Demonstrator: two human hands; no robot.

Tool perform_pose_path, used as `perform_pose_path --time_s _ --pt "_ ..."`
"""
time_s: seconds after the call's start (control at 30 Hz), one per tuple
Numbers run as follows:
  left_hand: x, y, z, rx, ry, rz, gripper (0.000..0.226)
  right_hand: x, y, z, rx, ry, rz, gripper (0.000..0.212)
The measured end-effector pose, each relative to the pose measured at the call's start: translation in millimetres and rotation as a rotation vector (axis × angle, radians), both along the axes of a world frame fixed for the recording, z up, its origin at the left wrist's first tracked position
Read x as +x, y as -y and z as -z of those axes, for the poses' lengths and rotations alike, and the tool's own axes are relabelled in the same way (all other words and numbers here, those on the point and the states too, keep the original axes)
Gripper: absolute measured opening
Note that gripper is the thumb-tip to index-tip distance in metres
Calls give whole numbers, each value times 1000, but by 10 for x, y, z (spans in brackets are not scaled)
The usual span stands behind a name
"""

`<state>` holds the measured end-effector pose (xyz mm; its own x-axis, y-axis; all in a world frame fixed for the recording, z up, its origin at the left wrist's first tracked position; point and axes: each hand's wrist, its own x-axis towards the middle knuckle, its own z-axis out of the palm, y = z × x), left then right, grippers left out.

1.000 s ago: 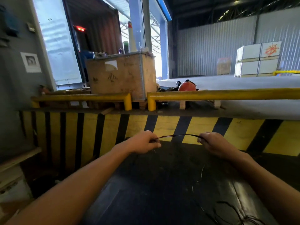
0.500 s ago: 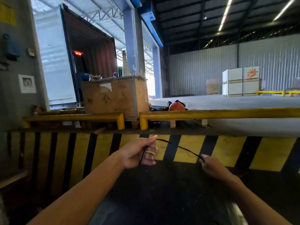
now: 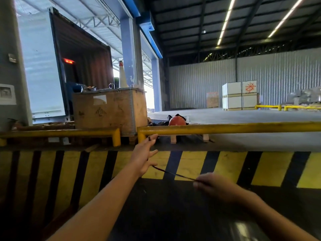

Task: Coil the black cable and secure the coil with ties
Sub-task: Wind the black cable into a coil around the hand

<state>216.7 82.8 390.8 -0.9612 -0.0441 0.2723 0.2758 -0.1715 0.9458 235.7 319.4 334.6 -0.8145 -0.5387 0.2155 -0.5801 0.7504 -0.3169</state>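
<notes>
Since half a second ago the left hand [image 3: 143,158] has risen toward the middle of the frame and spread its fingers. The right hand [image 3: 214,187] has dropped lower right, so the black cable [image 3: 173,174] between them now slopes down from left to right instead of arching. That looks like the start of a wrap around the left hand, the first turn of a coil; no ties are in view, so the securing step is not yet near.

The left hand is open, fingers straight. The cable's end pokes up beside a fingertip near the yellow rail [image 3: 225,128] and runs down behind the palm; how it is held there I cannot tell, since motion blur smears that spot. The right hand is closed on the cable, pinching it with curled fingers.

The cable is thin, dull black and limp, pulled nearly straight. Behind it stands a curb [image 3: 191,164] painted in glossy yellow and black slanted stripes. Upper left sits a rough wooden crate [image 3: 107,112] with metal edging.
</notes>
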Motion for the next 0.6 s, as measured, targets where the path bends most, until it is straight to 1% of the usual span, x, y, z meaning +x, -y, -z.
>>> perform_pose_path --time_s 0.1,0.17,0.23,0.27,0.3,0.33,0.4,0.43,0.47,0.5,0.53,0.6 --pt "-21 84 116 -230 66 71 32 20 -116 -362 -61 -190 30 19" --pt "-3 61 181 -460 113 155 41 -1 -111 -513 -126 -265 38 19" --pt "37 -7 200 -678 179 262 45 -46 -70 -632 -225 -334 48 16" --pt "71 -45 189 -738 223 335 46 -73 -31 -668 -279 -364 58 14" --pt "105 -77 170 -756 270 426 46 -95 18 -694 -329 -396 74 11" --pt "134 -101 149 -735 318 536 45 -121 62 -697 -381 -421 102 9" --pt "186 -135 111 -592 396 792 43 -151 156 -626 -480 -437 168 6" --pt "212 -146 100 -503 400 902 42 -132 191 -550 -525 -422 190 5" --pt "229 -152 92 -413 373 975 42 -159 224 -407 -551 -366 198 5" --pt "235 -158 79 -321 326 1011 44 -174 261 -252 -537 -291 174 6" --pt "244 -170 46 -223 273 1012 45 -182 319 -69 -474 -205 131 10" --pt "241 -215 -37 -27 196 929 45 -118 476 288 -326 -2 51 17"
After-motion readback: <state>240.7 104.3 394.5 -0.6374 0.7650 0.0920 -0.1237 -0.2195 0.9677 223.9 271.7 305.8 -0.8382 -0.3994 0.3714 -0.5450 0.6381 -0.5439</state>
